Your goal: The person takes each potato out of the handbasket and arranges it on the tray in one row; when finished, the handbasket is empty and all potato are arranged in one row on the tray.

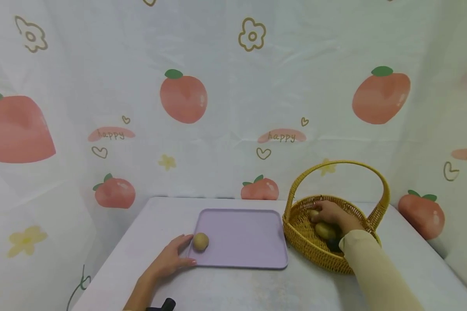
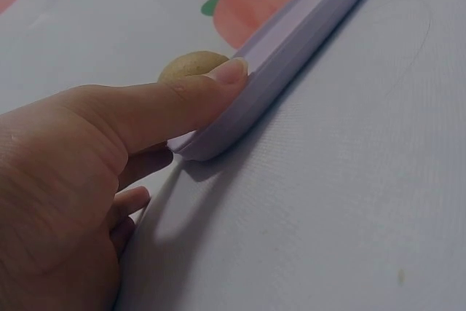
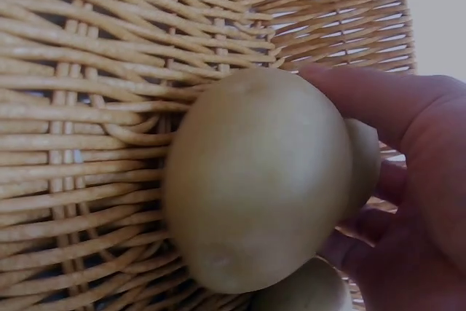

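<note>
My left hand (image 1: 171, 259) rests at the near-left corner of a lilac tray (image 1: 245, 239), its fingers fairly straight along the edge. In the left wrist view the thumb (image 2: 229, 71) lies against the tray's rim. A round tan potato (image 1: 200, 242) sits on the tray beside that hand. Inside a wicker basket (image 1: 315, 255), my right hand (image 1: 331, 214) grips a potato (image 3: 364, 165) between thumb and fingers. A larger, smooth potato (image 3: 255, 187) lies in front of it in the right wrist view, partly covering it. Another potato (image 3: 309, 293) shows below.
The basket's tall arched handle (image 1: 342, 162) rises over the right forearm. A dark item (image 1: 334, 245) lies in the basket near the sleeve. Tray and basket stand side by side on a white table (image 1: 233, 287), with a fruit-printed curtain (image 1: 225, 164) behind.
</note>
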Demonstrator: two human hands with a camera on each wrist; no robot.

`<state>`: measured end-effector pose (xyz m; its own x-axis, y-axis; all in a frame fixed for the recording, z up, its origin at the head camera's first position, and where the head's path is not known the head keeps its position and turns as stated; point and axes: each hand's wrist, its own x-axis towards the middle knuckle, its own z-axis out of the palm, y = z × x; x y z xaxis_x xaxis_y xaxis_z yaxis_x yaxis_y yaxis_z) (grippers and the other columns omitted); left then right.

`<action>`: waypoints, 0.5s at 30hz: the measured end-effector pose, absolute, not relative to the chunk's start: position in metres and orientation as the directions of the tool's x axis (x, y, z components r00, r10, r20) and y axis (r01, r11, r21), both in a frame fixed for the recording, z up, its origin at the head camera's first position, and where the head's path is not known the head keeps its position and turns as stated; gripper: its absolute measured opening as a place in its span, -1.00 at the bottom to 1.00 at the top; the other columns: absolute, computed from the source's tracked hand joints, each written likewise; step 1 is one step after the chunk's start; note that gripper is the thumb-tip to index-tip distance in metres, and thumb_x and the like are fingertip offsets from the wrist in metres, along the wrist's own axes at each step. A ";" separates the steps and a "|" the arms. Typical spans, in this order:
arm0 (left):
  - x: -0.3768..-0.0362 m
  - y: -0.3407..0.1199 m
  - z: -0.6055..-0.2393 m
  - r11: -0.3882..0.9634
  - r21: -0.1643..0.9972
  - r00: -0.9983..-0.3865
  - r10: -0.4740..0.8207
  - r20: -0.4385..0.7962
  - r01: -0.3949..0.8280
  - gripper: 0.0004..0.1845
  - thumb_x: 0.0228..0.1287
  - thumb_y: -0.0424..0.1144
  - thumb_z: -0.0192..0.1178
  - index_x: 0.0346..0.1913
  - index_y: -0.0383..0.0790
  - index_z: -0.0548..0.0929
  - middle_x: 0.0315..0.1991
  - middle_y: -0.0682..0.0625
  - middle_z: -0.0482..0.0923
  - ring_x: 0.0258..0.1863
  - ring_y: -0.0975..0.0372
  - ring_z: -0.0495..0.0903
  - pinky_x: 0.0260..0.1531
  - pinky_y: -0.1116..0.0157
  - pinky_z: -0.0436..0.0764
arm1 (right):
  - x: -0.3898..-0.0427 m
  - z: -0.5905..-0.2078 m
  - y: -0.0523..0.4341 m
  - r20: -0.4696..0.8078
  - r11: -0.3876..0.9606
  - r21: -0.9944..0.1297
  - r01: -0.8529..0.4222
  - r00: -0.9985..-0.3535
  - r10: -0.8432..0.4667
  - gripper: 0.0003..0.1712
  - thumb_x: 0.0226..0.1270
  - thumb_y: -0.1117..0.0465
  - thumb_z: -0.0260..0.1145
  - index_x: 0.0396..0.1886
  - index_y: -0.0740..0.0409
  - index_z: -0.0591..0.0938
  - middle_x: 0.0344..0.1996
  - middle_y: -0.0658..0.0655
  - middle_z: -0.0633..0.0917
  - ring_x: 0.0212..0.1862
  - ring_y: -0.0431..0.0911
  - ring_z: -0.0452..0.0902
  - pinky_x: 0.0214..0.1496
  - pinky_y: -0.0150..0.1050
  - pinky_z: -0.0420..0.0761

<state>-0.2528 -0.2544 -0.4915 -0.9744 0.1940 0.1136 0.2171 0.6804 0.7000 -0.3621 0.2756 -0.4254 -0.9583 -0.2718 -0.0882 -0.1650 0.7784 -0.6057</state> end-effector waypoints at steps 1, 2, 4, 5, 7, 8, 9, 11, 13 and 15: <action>-0.253 -0.254 -0.491 0.678 0.702 -0.974 0.195 0.113 0.217 -0.07 -0.12 -0.01 0.54 0.35 -0.28 0.42 0.36 -0.38 0.26 0.38 -0.26 0.13 0.34 -0.23 0.04 | -0.361 -0.424 0.276 -0.093 0.765 -0.627 -0.148 -0.961 -0.262 -0.47 0.18 0.29 0.35 0.15 0.38 0.51 -0.13 0.32 0.59 -0.28 0.06 0.53 -0.35 -0.11 0.60; -0.253 -0.253 -0.491 0.679 0.701 -0.975 0.194 0.113 0.216 -0.08 -0.12 -0.01 0.54 0.35 -0.27 0.42 0.36 -0.37 0.26 0.38 -0.26 0.13 0.34 -0.23 0.04 | -0.360 -0.423 0.275 -0.094 0.752 -0.646 -0.132 -0.964 -0.249 -0.47 0.17 0.30 0.34 0.15 0.36 0.52 -0.12 0.30 0.59 -0.30 0.04 0.52 -0.37 -0.12 0.60; -0.253 -0.253 -0.491 0.680 0.701 -0.975 0.192 0.114 0.215 -0.08 -0.12 -0.02 0.54 0.35 -0.27 0.42 0.36 -0.37 0.26 0.38 -0.26 0.14 0.34 -0.23 0.05 | -0.357 -0.419 0.273 -0.107 0.714 -0.695 -0.083 -0.970 -0.216 -0.49 0.17 0.31 0.28 0.16 0.31 0.53 -0.09 0.29 0.57 -0.31 0.06 0.53 -0.38 -0.11 0.61; -0.254 -0.252 -0.491 0.679 0.702 -0.975 0.191 0.113 0.215 -0.08 -0.12 -0.02 0.54 0.35 -0.27 0.42 0.36 -0.37 0.26 0.38 -0.26 0.14 0.34 -0.23 0.05 | -0.355 -0.416 0.273 -0.092 0.713 -0.695 -0.092 -0.972 -0.214 -0.51 0.18 0.31 0.26 0.15 0.30 0.54 -0.06 0.31 0.57 -0.28 0.07 0.53 -0.35 -0.10 0.61; -0.254 -0.252 -0.491 0.680 0.701 -0.975 0.191 0.113 0.215 -0.08 -0.11 -0.02 0.54 0.35 -0.27 0.42 0.36 -0.37 0.26 0.38 -0.25 0.14 0.34 -0.23 0.05 | -0.353 -0.411 0.273 -0.034 0.752 -0.639 -0.163 -0.970 -0.239 -0.56 0.21 0.27 0.23 0.11 0.28 0.58 0.01 0.35 0.57 -0.18 0.15 0.55 -0.28 -0.05 0.61; -0.254 -0.252 -0.491 0.681 0.700 -0.975 0.192 0.113 0.215 -0.08 -0.11 -0.02 0.54 0.35 -0.27 0.42 0.36 -0.37 0.26 0.38 -0.25 0.14 0.34 -0.23 0.05 | -0.352 -0.408 0.272 -0.021 0.763 -0.620 -0.180 -0.969 -0.245 -0.57 0.23 0.26 0.21 0.11 0.28 0.58 0.05 0.39 0.55 -0.18 0.19 0.54 -0.28 -0.02 0.60; -0.254 -0.252 -0.491 0.682 0.699 -0.975 0.194 0.112 0.216 -0.08 -0.11 -0.01 0.53 0.36 -0.27 0.41 0.36 -0.37 0.25 0.38 -0.25 0.13 0.34 -0.22 0.05 | -0.350 -0.406 0.272 -0.004 0.773 -0.601 -0.204 -0.966 -0.257 -0.58 0.25 0.25 0.19 0.10 0.30 0.59 0.08 0.43 0.54 -0.12 0.25 0.54 -0.25 0.03 0.60; -0.254 -0.252 -0.491 0.682 0.700 -0.975 0.194 0.108 0.213 -0.08 -0.11 0.00 0.53 0.36 -0.26 0.41 0.37 -0.36 0.25 0.39 -0.25 0.13 0.34 -0.22 0.05 | -0.348 -0.402 0.273 0.045 0.800 -0.534 -0.274 -0.954 -0.296 -0.59 0.28 0.23 0.20 0.08 0.33 0.58 0.11 0.51 0.50 -0.05 0.31 0.51 -0.24 0.04 0.58; -0.253 -0.252 -0.491 0.684 0.699 -0.976 0.191 0.107 0.211 -0.07 -0.11 0.01 0.53 0.36 -0.26 0.41 0.37 -0.35 0.26 0.39 -0.24 0.13 0.35 -0.21 0.05 | -0.344 -0.399 0.273 0.032 0.786 -0.555 -0.271 -0.952 -0.306 -0.58 0.30 0.22 0.21 0.10 0.34 0.55 0.13 0.57 0.45 -0.13 0.30 0.53 -0.33 0.04 0.60; -0.253 -0.253 -0.490 0.686 0.697 -0.976 0.190 0.106 0.209 -0.07 -0.12 0.01 0.53 0.36 -0.26 0.42 0.37 -0.35 0.26 0.39 -0.24 0.13 0.35 -0.21 0.05 | -0.341 -0.396 0.273 0.016 0.758 -0.602 -0.252 -0.953 -0.303 -0.57 0.31 0.22 0.23 0.12 0.34 0.52 0.12 0.57 0.44 -0.20 0.22 0.56 -0.38 0.02 0.62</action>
<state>-0.2526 -0.2529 -0.4903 -0.9760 0.1900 0.1064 0.2095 0.6858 0.6970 -0.3405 0.2728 -0.3963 -0.9528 -0.3033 0.0163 -0.2516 0.7578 -0.6020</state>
